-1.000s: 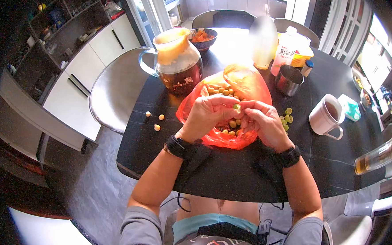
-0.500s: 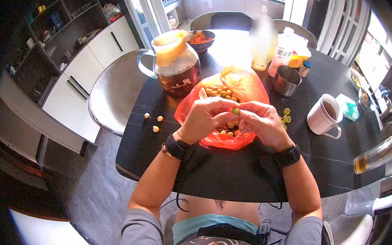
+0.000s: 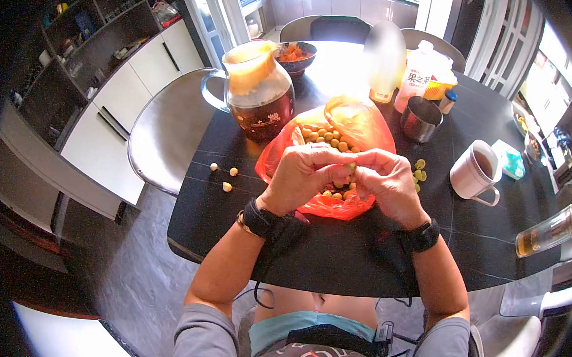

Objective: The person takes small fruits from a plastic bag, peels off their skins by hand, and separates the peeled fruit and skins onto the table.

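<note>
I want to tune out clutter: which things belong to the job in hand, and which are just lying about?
Job in hand:
left hand and right hand, meeting at a small green piece
red bag holding round pieces
likely the loose green pieces

Apparently lying about:
glass pitcher
white mug
metal cup
dark bowl

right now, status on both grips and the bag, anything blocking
Left grip and right grip together, pinching small green piece. Open orange bag below, round fruits inside. Nothing visibly blocking; jug nearby.
</note>
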`<state>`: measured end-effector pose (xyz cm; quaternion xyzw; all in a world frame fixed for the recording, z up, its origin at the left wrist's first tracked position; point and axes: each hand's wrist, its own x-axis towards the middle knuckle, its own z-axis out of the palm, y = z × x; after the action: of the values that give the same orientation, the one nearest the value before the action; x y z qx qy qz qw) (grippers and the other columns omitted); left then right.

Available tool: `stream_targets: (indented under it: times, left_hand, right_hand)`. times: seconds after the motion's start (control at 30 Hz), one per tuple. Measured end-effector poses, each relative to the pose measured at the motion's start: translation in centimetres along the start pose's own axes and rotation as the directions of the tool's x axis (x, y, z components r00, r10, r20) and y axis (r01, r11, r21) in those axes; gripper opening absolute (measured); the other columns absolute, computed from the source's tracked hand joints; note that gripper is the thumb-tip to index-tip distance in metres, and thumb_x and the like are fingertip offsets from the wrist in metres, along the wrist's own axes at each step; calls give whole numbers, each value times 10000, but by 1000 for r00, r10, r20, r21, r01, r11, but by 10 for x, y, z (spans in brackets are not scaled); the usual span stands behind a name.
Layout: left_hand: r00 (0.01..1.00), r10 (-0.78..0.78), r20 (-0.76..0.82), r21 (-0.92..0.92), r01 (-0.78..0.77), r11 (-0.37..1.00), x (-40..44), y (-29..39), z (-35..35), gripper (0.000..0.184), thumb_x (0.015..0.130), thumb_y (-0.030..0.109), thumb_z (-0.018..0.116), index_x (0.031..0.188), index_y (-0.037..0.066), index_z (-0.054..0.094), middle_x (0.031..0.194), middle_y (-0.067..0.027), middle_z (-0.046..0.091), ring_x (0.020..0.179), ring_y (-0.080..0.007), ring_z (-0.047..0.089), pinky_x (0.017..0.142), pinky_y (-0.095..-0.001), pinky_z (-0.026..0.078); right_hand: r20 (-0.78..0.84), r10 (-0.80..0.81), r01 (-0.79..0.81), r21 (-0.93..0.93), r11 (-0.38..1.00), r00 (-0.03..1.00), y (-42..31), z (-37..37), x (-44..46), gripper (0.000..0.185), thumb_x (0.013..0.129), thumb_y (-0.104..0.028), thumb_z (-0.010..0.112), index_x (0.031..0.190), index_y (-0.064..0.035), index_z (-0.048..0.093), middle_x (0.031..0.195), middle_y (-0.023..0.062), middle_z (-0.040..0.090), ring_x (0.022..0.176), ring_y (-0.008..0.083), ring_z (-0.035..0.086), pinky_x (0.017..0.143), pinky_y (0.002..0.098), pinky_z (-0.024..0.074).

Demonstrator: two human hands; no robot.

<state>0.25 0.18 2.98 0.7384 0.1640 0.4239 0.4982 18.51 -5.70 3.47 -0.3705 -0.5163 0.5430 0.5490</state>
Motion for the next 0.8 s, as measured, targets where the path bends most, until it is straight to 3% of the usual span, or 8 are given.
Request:
stream_targets:
  times: [0.23,0.33,0.4,0.5,0.63,0.7,0.8]
  left_hand:
    - [994,-100,-41,-127,94,987,-2,10,7,206,884,107,626,1054,-4,658,856,-39,671,750,-71,617,663,-203,512]
    - [983,-186,-10,-220,179,959,-1,11,4,228,874,123,638,1066,-1,648,925,-77,680,778,-116,656,698,-236,552]
    - [939,-338,69,-365,339,867,-1,6,-2,254,888,141,623,1097,-3,632,947,-76,677,800,-113,653,703,-235,551]
    - [928,-347,136,-466,369,804,0,1,-10,289,902,159,605,1140,-3,607,964,-73,670,825,-107,646,715,-242,553]
    - [948,-316,41,-401,306,864,2,4,-1,305,916,178,585,1159,-5,591,985,-75,662,832,-111,642,728,-250,555]
    - [976,-219,-6,-267,209,941,2,5,-1,300,922,184,574,1153,-8,593,995,-79,658,825,-117,643,741,-253,556]
    - [971,-239,-12,-241,229,943,3,3,-3,280,922,166,573,1147,-1,597,976,-73,659,823,-116,642,742,-252,556]
  right_hand:
    - [-24,-25,24,-46,999,999,-6,2,-3,149,851,-36,594,976,45,612,760,56,640,565,72,572,518,211,487]
    - [-11,-31,30,-62,998,999,-4,-3,-3,139,857,-45,595,963,42,613,748,57,636,558,75,575,511,212,490]
    - [4,-24,25,-32,999,1000,-3,-5,-2,142,869,-58,597,969,42,607,745,61,634,556,81,581,505,209,489]
    - [14,-42,42,-19,999,999,0,0,0,148,882,-70,595,977,43,599,751,62,635,565,83,587,503,207,490]
    - [-10,-73,73,-30,997,997,3,1,1,150,892,-72,586,985,46,592,752,62,631,567,83,587,510,208,492]
    - [-49,-97,92,-108,990,994,4,2,1,134,891,-58,577,979,43,592,748,60,626,570,83,587,515,207,493]
    - [-52,-140,124,-239,963,989,2,8,-1,115,887,-40,570,969,39,588,737,54,620,577,84,588,519,209,495]
